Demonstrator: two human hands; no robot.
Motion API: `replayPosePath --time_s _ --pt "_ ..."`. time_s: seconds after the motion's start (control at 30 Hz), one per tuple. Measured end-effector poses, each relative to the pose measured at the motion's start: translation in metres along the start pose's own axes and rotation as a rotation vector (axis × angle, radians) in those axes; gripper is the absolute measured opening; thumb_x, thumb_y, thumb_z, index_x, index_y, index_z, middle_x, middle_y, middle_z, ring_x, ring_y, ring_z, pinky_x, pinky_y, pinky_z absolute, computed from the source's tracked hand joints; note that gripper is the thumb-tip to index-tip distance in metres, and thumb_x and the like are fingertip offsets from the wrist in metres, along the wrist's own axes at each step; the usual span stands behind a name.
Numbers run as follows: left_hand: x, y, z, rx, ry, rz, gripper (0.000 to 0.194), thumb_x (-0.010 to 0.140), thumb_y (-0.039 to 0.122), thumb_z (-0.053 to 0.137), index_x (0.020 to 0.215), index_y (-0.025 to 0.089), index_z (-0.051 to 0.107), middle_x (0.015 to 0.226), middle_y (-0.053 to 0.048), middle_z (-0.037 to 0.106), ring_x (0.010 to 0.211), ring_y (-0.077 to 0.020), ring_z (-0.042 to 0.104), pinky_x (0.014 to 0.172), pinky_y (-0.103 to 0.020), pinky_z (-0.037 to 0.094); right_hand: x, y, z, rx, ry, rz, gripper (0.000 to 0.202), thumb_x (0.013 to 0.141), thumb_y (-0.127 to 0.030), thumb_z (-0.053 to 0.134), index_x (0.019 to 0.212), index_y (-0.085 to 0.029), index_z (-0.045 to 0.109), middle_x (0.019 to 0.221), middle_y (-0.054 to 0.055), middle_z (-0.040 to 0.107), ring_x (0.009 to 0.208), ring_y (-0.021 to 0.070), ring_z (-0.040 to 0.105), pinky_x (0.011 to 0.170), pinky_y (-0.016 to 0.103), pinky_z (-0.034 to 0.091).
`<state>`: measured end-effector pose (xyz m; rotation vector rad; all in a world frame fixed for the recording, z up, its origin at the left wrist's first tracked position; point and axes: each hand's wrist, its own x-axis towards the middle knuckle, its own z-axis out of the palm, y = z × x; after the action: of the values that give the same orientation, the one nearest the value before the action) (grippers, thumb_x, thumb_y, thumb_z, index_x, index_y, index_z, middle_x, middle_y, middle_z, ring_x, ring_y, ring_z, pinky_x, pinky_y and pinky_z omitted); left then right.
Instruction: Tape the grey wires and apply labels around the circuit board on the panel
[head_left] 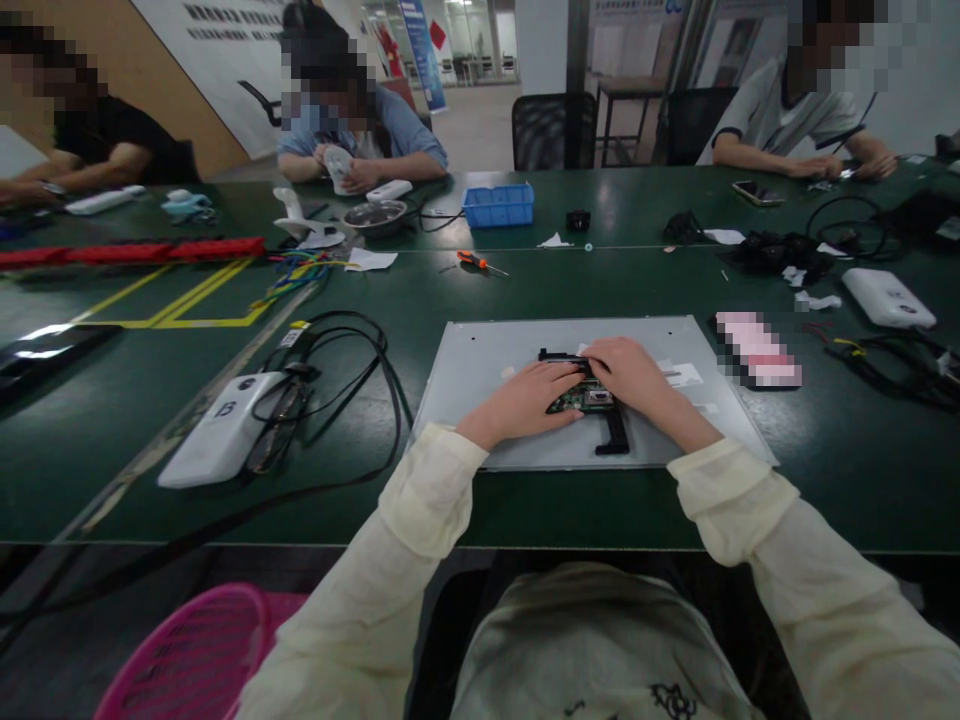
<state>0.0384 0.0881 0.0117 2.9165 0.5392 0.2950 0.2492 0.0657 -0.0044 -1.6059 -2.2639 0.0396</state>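
Observation:
A green circuit board (pixel 598 398) sits in a black plastic frame (pixel 616 432) on a light grey board (pixel 465 385) in front of me. My left hand (pixel 529 402) grips the circuit board at its left side, fingers across its top and thumb near the lower edge. From the right, my right hand (pixel 626 372) has its bent fingers on the upper part of the black frame, close to the left fingertips. Both hands hide much of the board and frame. What lies under the right fingers cannot be made out.
To the left are a white power bank (pixel 217 430) and looped black cables (pixel 386 370). A pink-screened phone (pixel 757 350) lies right. Farther back are an orange screwdriver (pixel 480 263), a blue basket (pixel 498 206) and a metal bowl (pixel 375 218). Three people sit across the table.

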Motion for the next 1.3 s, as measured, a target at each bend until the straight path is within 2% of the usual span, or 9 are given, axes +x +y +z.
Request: replayPosePath --time_s 0.33,0.5,0.7,0.9,1.0,1.13,1.3 --pt "0.001 0.0 0.0 -0.012 -0.013 -0.012 0.053 0.091 0.046 0.047 0.135 0.017 0.044 0.143 -0.011 0.045 0.133 -0.0235 0.04 0.111 -0.042 0.03 -0.002 0.002 0.002 0.046 0.026 -0.025 0.029 0.09 -0.016 0.043 0.106 -0.016 0.067 0.104 0.011 0.069 0.099 0.0228 0.061 0.091 0.035 0.04" --pt "0.001 0.001 -0.001 -0.007 -0.011 -0.006 0.054 0.09 0.044 0.048 0.135 0.015 0.044 0.143 -0.011 0.045 0.133 -0.0228 0.04 0.111 -0.04 0.03 -0.003 0.005 0.008 0.098 0.076 -0.03 0.032 0.091 -0.018 0.042 0.114 -0.014 0.064 0.116 0.012 0.066 0.11 0.0235 0.058 0.098 0.038 0.04" --pt "0.0 0.0 0.0 0.003 -0.003 0.003 0.054 0.091 0.045 0.047 0.135 0.014 0.044 0.142 -0.012 0.045 0.133 -0.0226 0.04 0.111 -0.039 0.029 -0.012 0.015 -0.007 0.1 0.124 0.013 0.034 0.09 -0.021 0.044 0.118 -0.015 0.062 0.12 0.012 0.065 0.112 0.0254 0.057 0.099 0.041 0.041" --pt "0.0 0.001 -0.002 0.008 -0.019 -0.011 0.054 0.092 0.048 0.045 0.136 0.016 0.044 0.144 -0.011 0.043 0.132 -0.0232 0.04 0.11 -0.04 0.029 -0.04 0.063 -0.029 0.181 -0.004 0.131 0.03 0.083 -0.028 0.054 0.109 -0.02 0.068 0.116 0.01 0.064 0.11 0.0265 0.057 0.096 0.044 0.044" --pt "0.0 0.002 -0.003 0.001 -0.027 -0.017 0.054 0.092 0.048 0.045 0.137 0.017 0.043 0.144 -0.011 0.043 0.132 -0.023 0.04 0.11 -0.04 0.029 -0.053 0.083 -0.037 0.29 -0.14 0.23 0.035 0.078 -0.035 0.061 0.11 -0.023 0.067 0.116 0.009 0.063 0.106 0.025 0.059 0.087 0.04 0.05" --pt "-0.001 0.003 -0.005 -0.009 -0.032 -0.028 0.054 0.091 0.047 0.046 0.136 0.018 0.043 0.145 -0.01 0.043 0.132 -0.0229 0.04 0.11 -0.041 0.029 -0.061 0.091 -0.045 0.381 -0.248 0.305 0.037 0.072 -0.036 0.066 0.108 -0.025 0.068 0.114 0.007 0.064 0.101 0.0241 0.061 0.082 0.037 0.052" --pt "-0.001 0.003 -0.006 -0.015 -0.035 -0.024 0.054 0.091 0.047 0.046 0.136 0.016 0.044 0.144 -0.011 0.043 0.132 -0.0223 0.04 0.11 -0.04 0.03 -0.063 0.091 -0.048 0.332 -0.216 0.331 0.035 0.07 -0.03 0.066 0.105 -0.024 0.069 0.109 0.007 0.066 0.095 0.0229 0.063 0.08 0.036 0.051"
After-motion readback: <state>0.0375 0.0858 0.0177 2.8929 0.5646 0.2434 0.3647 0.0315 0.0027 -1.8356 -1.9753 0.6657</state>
